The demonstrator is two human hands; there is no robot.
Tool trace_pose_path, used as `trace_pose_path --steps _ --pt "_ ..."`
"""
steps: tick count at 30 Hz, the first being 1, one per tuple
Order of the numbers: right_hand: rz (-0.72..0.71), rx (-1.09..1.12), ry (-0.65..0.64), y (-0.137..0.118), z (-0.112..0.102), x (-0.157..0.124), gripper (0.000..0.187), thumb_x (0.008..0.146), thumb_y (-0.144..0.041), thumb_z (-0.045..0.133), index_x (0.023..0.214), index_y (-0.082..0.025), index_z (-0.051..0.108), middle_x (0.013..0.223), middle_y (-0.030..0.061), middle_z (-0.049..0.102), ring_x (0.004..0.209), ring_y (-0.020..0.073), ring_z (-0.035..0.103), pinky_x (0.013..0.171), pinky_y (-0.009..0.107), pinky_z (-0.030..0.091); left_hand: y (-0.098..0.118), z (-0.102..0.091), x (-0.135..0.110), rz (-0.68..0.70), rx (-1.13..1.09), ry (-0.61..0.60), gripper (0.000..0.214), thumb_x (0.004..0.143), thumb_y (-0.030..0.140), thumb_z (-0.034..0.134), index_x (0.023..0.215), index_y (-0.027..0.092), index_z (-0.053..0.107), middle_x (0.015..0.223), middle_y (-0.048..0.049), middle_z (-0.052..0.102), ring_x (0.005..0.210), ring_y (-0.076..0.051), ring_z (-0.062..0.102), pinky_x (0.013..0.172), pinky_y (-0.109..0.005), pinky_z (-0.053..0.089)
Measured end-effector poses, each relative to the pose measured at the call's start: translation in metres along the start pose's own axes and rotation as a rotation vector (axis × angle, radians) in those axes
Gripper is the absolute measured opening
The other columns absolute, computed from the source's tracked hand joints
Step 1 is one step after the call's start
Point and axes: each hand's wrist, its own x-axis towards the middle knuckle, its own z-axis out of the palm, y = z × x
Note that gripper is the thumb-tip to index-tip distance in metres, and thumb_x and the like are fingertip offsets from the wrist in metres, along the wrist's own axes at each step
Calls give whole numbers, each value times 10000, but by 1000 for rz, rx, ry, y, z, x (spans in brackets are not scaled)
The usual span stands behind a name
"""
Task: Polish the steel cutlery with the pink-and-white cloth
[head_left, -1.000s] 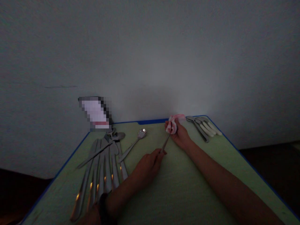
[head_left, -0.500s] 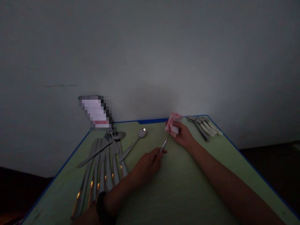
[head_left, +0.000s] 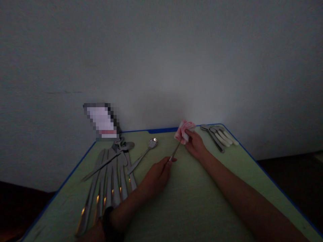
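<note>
My left hand (head_left: 161, 169) is closed round the handle of a thin metal piece of cutlery (head_left: 176, 151), which slants up and away to the right. Its far end is hidden in a folded pink and white cloth (head_left: 185, 131). Pinching that cloth round the end is my right hand (head_left: 195, 143), so the kind of cutlery cannot be made out. To the left of my left hand lies a metal spoon (head_left: 152, 143), bowl pointing away. Several table knives (head_left: 109, 178) lie side by side further left, partly behind my left forearm, with another spoon (head_left: 128, 146) across them.
At the back left a device with a blurred bright screen (head_left: 102, 119) leans near the wall (head_left: 161, 67). Several spoons with pale handles (head_left: 224, 137) and a dark-handled spoon (head_left: 215, 139) lie at the back right. The green table (head_left: 196, 208) has a blue edge.
The cloth and both hands have shifted slightly to the left, and the cloth's folds have turned a little. My grip on the cutlery is the same.
</note>
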Motion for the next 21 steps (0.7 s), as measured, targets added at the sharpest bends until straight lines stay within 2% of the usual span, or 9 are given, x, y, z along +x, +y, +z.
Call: trace_pose_path --steps 6,10,13,16,21 --pt "101 -38 -76 -8 -2 -3 254 594 -3 561 777 -178 578 785 -1 667 723 145 609 732 338 531 -2 -1 -1 0 33 -31 388 917 347 292 1129 161 558 890 -55 654 810 -186 600 758 -283 437" --pt "140 4 -53 -13 -1 -5 277 587 -3 500 783 -184 576 745 -5 657 662 117 593 653 261 519 -3 0 -2 24 14 -44 375 916 343 302 1126 184 568 925 -49 665 831 -184 609 768 -282 444" --pt "149 84 -69 -17 1 -7 223 659 -92 521 836 -214 578 707 -21 641 630 116 581 590 247 499 -2 -1 -1 51 9 -39 362 914 330 307 1105 199 585 1015 -50 653 896 -189 601 823 -296 431" --pt "118 108 -56 -18 3 -7 88 745 -267 578 820 -222 573 670 -29 626 611 114 571 560 240 481 -1 -2 1 50 -1 -53 365 915 327 302 1087 188 593 1034 -56 649 946 -199 589 862 -309 417" --pt "58 19 21 -9 0 -2 216 729 -396 646 724 -200 555 607 -39 600 555 90 553 511 207 451 -1 -2 1 41 4 -63 372 920 345 301 1101 183 583 1036 -53 654 958 -201 591 860 -297 418"
